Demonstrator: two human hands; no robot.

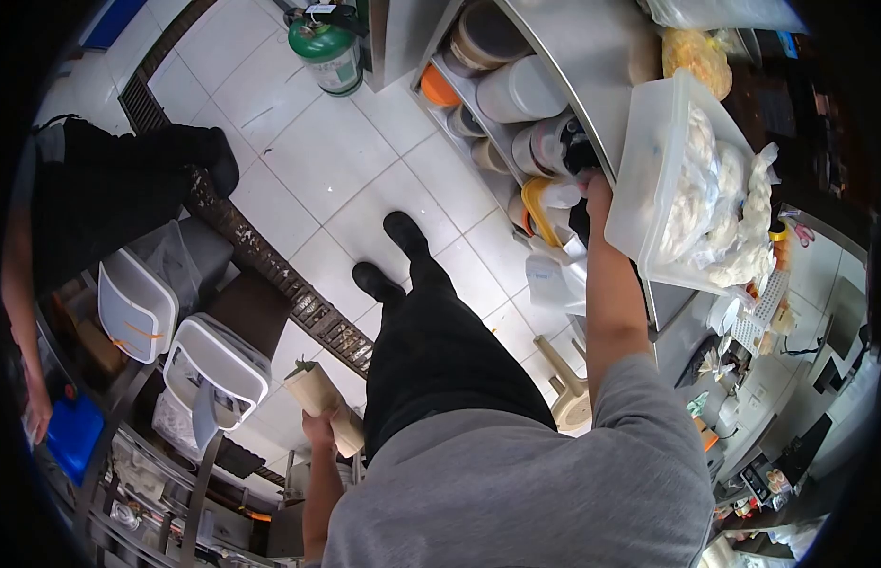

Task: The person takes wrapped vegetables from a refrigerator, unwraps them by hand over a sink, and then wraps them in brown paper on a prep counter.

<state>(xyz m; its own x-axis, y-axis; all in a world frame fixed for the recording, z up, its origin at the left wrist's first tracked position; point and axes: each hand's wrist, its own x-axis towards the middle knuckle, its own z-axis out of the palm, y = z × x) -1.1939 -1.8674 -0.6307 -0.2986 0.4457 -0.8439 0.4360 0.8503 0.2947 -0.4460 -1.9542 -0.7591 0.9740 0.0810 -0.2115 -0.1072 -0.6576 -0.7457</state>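
My left hand [318,430] is closed around a brown paper-wrapped bundle [324,402], held low beside my left leg. Green leafy bits stick out of the bundle's far end. On the other side, my right arm stretches out to the shelving under the steel counter. My right hand [594,178] is at the shelf opening, near a dark object [580,149] and a yellow-rimmed container [537,210]. Its fingers are mostly hidden, so what it touches does not show.
Tubs [522,90] fill the shelves. On the steel counter [592,47] stands a translucent bin [639,189] holding bagged pale food. A green gas cylinder [325,55] stands ahead. A floor drain grate [299,298], white bins [218,374] and another person [119,189] are at left.
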